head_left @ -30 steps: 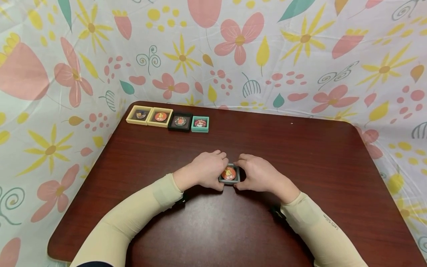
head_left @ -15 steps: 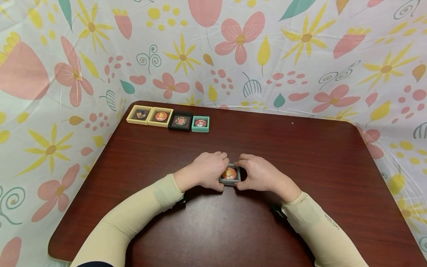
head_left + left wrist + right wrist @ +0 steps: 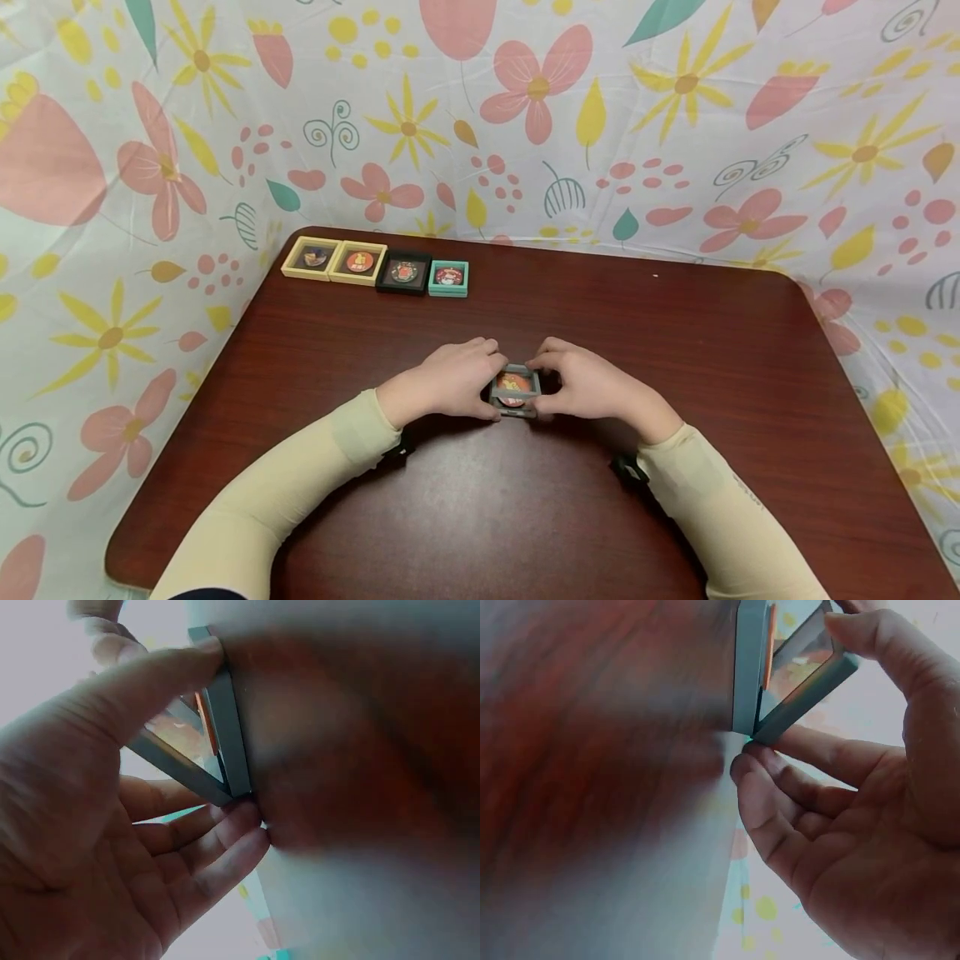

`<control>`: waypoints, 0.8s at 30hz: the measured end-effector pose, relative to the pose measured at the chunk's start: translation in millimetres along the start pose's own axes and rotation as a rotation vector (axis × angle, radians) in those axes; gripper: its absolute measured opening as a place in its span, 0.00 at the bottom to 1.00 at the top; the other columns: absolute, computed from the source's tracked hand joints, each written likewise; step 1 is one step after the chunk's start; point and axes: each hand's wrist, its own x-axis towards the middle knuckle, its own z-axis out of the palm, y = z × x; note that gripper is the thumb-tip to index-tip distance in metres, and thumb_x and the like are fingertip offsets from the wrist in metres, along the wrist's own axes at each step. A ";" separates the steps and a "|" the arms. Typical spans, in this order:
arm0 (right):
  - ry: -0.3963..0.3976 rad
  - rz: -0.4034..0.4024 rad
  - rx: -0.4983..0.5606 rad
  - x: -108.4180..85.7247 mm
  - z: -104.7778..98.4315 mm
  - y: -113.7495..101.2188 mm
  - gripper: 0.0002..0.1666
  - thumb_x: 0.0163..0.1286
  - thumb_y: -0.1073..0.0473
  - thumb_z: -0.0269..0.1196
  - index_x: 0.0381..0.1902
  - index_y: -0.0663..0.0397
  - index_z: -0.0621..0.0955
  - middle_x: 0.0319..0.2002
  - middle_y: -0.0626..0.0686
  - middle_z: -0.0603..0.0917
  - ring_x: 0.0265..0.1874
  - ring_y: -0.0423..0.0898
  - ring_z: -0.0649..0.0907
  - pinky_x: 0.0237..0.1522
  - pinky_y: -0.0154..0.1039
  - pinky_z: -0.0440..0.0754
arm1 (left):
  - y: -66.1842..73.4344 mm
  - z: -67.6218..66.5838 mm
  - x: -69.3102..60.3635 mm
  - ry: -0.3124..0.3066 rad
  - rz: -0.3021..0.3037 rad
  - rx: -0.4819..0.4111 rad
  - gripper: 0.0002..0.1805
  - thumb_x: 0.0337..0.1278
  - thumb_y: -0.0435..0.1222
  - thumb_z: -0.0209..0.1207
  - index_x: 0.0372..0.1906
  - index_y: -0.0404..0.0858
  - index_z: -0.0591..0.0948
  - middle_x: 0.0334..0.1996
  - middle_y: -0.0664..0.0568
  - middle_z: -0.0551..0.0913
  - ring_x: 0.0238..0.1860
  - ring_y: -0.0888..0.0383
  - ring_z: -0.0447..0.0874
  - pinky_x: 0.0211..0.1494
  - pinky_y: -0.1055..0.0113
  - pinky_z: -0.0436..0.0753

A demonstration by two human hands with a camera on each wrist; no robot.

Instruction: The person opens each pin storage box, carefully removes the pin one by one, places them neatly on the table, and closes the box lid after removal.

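A small grey display case [image 3: 514, 412] lies on the table between both hands in the head view. Its clear-windowed lid [image 3: 810, 697] is tilted up at the near side and meets the base [image 3: 229, 727] along the far edge. A round orange badge [image 3: 769, 645] sits in the base, also visible through the window. My left hand [image 3: 459, 377] grips the base, thumb [image 3: 176, 671] on the near edge and fingertips by the far edge. My right hand [image 3: 585, 382] holds the raised lid, thumb [image 3: 859, 634] at its near edge and fingers behind the far edge.
Several badge cases stand in a row at the far left: two yellow cases [image 3: 357, 279], a black case [image 3: 402, 289] and a turquoise case [image 3: 448, 292]. The brown table [image 3: 675, 333] backs onto a flower-patterned cloth [image 3: 480, 108]. A tiny white speck [image 3: 655, 276] lies toward the back.
The grey case looked closed in both earlier frames; its lid now stands partly raised on the near side. The left hand has shifted slightly left. The cases in the row have not moved.
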 end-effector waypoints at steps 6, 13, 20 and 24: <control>-0.007 -0.023 0.089 0.7 -2.1 8.8 0.25 0.75 0.48 0.74 0.60 0.60 0.91 0.47 0.46 0.83 0.39 0.43 0.83 0.42 0.39 0.83 | -4.3 3.5 -4.6 0.028 0.007 -0.050 0.47 0.56 0.63 0.80 0.72 0.39 0.82 0.59 0.50 0.82 0.60 0.53 0.80 0.54 0.57 0.87; -0.053 0.052 0.162 1.4 -8.3 15.4 0.25 0.82 0.43 0.68 0.61 0.55 0.91 0.51 0.45 0.86 0.44 0.42 0.83 0.49 0.44 0.83 | -4.5 1.6 -7.5 0.048 -0.016 -0.111 0.64 0.54 0.61 0.83 0.86 0.35 0.65 0.73 0.45 0.81 0.72 0.48 0.79 0.63 0.51 0.86; -0.074 0.116 0.213 3.2 -9.2 19.8 0.24 0.88 0.39 0.59 0.42 0.46 0.92 0.44 0.46 0.83 0.39 0.45 0.82 0.46 0.47 0.80 | -5.7 4.1 -8.0 0.080 -0.016 -0.110 0.73 0.52 0.61 0.83 0.92 0.39 0.51 0.63 0.47 0.86 0.62 0.52 0.83 0.48 0.55 0.88; -0.069 0.155 0.232 3.4 -8.2 20.8 0.26 0.89 0.37 0.57 0.39 0.46 0.90 0.42 0.47 0.82 0.36 0.46 0.82 0.44 0.46 0.79 | -5.8 4.8 -7.1 0.079 -0.026 -0.125 0.76 0.50 0.61 0.84 0.93 0.41 0.48 0.63 0.46 0.86 0.63 0.51 0.83 0.48 0.54 0.88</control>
